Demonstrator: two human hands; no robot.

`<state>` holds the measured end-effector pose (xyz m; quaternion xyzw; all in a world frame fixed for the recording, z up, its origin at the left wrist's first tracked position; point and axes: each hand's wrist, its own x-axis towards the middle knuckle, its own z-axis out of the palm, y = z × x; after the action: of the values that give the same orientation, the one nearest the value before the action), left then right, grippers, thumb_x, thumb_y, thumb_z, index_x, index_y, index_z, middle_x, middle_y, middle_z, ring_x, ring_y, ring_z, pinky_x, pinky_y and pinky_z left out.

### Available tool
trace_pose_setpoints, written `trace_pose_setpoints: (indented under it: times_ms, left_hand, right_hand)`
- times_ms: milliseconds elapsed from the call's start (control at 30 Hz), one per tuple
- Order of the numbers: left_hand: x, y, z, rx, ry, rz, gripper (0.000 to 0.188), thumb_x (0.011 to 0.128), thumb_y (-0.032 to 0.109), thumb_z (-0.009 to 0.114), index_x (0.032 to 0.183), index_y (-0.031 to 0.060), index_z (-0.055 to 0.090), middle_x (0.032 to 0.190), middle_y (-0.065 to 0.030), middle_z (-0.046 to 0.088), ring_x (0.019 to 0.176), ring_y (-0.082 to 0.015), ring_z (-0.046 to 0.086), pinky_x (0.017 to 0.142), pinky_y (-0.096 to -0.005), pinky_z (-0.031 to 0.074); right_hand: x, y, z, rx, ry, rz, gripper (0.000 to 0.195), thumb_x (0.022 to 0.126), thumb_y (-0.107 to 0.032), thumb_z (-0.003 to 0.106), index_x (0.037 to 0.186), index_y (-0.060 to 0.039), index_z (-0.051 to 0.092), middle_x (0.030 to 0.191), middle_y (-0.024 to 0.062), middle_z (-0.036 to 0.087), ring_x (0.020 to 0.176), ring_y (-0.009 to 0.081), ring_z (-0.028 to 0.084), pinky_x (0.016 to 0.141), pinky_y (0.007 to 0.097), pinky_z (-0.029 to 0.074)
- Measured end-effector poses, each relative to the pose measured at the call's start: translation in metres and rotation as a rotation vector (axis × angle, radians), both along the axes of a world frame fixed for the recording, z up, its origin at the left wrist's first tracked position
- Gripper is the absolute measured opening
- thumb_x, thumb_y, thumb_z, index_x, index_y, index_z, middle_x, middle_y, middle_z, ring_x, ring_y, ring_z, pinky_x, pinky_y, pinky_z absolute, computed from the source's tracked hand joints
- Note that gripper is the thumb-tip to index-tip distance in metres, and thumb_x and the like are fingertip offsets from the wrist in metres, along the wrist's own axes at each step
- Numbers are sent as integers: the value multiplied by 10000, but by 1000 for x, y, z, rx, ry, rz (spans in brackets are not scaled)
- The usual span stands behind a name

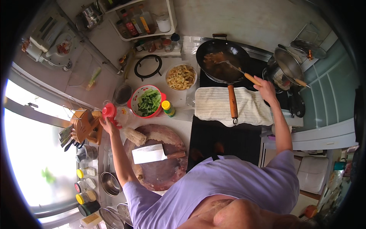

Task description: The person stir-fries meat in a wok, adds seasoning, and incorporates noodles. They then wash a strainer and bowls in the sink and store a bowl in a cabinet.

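My right hand (pixel 266 88) grips the wooden handle of a metal spatula (pixel 236 68). The spatula's blade rests inside a black wok (pixel 243 53), among brown food pieces in dark sauce. My left hand (pixel 108 126) is at a red-lidded plastic jug (pixel 109 110), its fingers around the red part and partly hidden. Beside the jug is a red-rimmed bowl (pixel 132 100) of chopped green vegetables (pixel 149 100). A yellow-capped bottle (pixel 168 108) stands against that bowl. Behind it sits a plate (pixel 167 83) of pale cooked strips (pixel 181 76).
A cleaver (pixel 148 154) and a loofah-like scrubber (pixel 135 136) lie on the round chopping board (pixel 160 177). The wok's wooden handle (pixel 232 100) juts over a folded towel (pixel 211 103). A knife block (pixel 83 123) stands left; a steel pan (pixel 288 65) sits right. A black ring stand (pixel 137 67) lies behind.
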<state>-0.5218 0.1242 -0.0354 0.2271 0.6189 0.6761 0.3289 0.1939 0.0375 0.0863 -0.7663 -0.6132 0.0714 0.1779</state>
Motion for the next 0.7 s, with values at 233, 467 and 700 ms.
trace_pose_setpoints:
  times_ms: [233, 467, 700]
  left_hand:
    - [-10, -16, -10, -311, 612, 237, 675, 894, 426, 520, 1403, 39, 303, 1271, -227, 481, 1192, -341, 460, 958, -397, 402]
    - [238, -86, 70, 179, 646, -30, 299, 896, 92, 555, 1187, 25, 539, 963, -70, 551, 847, -164, 516, 757, -308, 442]
    - [484, -115, 43, -271, -380, -958, 597, 886, 401, 586, 1292, 1, 411, 901, -96, 615, 781, -161, 571, 830, -331, 462]
  right_hand:
    - [10, 62, -34, 203, 128, 78, 431, 821, -278, 646, 1236, -195, 569, 985, 160, 654, 926, 350, 615, 773, 418, 491]
    - [31, 55, -10, 67, -16, 217, 411, 824, -207, 636, 1230, -197, 575, 1005, 148, 654, 906, 351, 621, 786, 439, 497]
    - [63, 28, 14, -10, -21, 293, 418, 820, -168, 644, 1231, -197, 576, 1055, 126, 646, 969, 329, 604, 811, 402, 489]
